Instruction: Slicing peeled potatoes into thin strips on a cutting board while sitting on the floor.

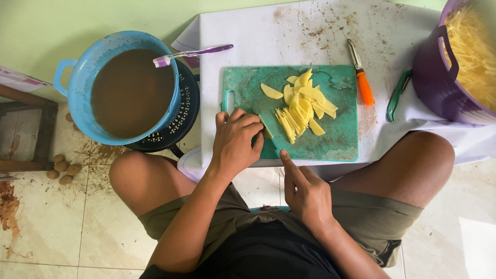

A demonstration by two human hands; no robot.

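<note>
**Potato strips on green board, both hands at its near edge**

Landmark = green cutting board (338, 137), on a stained white table (248, 36).

Far left of board, on the floor: small heap of whole potatoes (63, 169). Nearer, still left of board: blue tub (82, 72) full of murky brown water, sitting on a black perforated basket (182, 111). Purple toothbrush (191, 53) lies across the tub rim, handle pointing twd the table.

Left hand (235, 142) is on the board's near-left corner, fingers curled down over sth pale & thin; can't tell what it is. On the board, center: potato slices & cut strips (302, 106), slices fanned up top, strips piled below. Right hand (305, 191) sits just off the board's near edge, forefinger stretched out w/ tip touching the edge, other fingers folded in, holding nothing.

Right of board: orange-handled peeler (361, 77) on the table, then green-handled tool (397, 95) at the table edge. Far right: purple bucket (436, 77) packed w/ cut potato sticks (475, 51).
</note>
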